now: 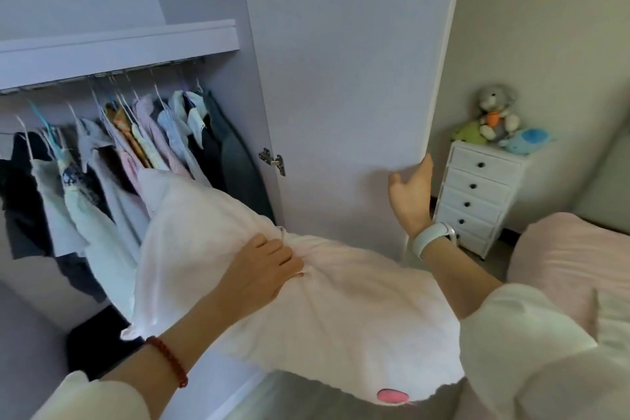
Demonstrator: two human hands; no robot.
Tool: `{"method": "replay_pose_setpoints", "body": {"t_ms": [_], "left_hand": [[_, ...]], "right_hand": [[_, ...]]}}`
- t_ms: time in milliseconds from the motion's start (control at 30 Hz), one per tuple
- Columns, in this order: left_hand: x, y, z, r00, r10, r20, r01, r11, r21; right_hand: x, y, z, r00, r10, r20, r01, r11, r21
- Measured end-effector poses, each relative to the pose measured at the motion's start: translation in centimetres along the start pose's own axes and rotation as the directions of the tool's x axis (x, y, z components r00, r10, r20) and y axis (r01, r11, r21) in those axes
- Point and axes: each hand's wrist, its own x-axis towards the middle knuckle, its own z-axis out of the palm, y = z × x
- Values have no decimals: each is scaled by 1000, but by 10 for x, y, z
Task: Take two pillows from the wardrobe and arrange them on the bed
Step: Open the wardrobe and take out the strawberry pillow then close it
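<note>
While left hand (262, 269) grip bunches pillow (306, 300) fabric to carry it clear of wardrobe, right hand (410, 194), grip released, reaches the wardrobe door (341, 78) edge, likely to swing it.

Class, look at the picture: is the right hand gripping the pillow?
No. The right hand is open at the wardrobe door edge; only the left hand grips the pillow.

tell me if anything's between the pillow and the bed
Nothing visible blocks it. The left hand grips the pillow, already out of the wardrobe. The bed lies to the right. The open door stands behind that path, with the right hand open at its edge.
</note>
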Motion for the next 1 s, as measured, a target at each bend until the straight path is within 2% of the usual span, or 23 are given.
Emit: {"method": "replay_pose_setpoints", "body": {"t_ms": [67, 133, 200, 333, 433, 500, 667, 733, 800, 867, 900, 967, 1000], "left_hand": [[-3, 3, 1, 1000, -10, 15, 9, 1000, 4], [-10, 8, 1, 999, -24, 23, 24, 1000, -4], [-20, 12, -1, 998, -49, 44, 50, 999, -15], [-56, 23, -13, 978, -135, 159, 140, 990, -19], [-90, 30, -28, 948, -216, 234, 233, 971, -48], [-109, 35, -38, 932, -250, 261, 271, 961, -50], [-146, 41, -63, 864, -349, 362, 365, 931, 24], [-156, 42, -73, 842, -405, 357, 415, 908, 50], [-165, 44, -81, 822, -464, 328, 469, 880, 72], [-171, 47, -87, 795, -536, 285, 537, 840, 82], [-175, 50, -89, 774, -580, 253, 582, 810, 76], [-187, 61, -88, 711, -670, 216, 677, 734, 49], [-194, 70, -86, 674, -708, 212, 718, 695, 36]], "right_hand": [[-14, 3, 6, 998, -10, -60, 8, 1000, -30], [-36, 7, 12, 996, -77, -43, 75, 996, -57], [-62, 7, 19, 984, -180, 17, 180, 982, -57], [-120, -5, 45, 966, -203, 162, 202, 979, 19], [-157, -15, 69, 908, -304, 289, 296, 952, 72], [-175, -21, 84, 830, -376, 411, 375, 923, 87], [-185, -38, 133, 541, -414, 732, 458, 875, 156], [-180, -45, 157, 410, -366, 835, 495, 858, 133], [-182, -45, 173, 289, -227, 930, 486, 872, 62], [-199, -32, 170, 140, -89, 986, 431, 902, 20], [-211, -21, 162, 78, -80, 994, 401, 915, 42], [-231, 2, 140, 26, -156, 987, 388, 912, 134], [-236, 12, 132, 3, -211, 977, 428, 884, 190]]}}
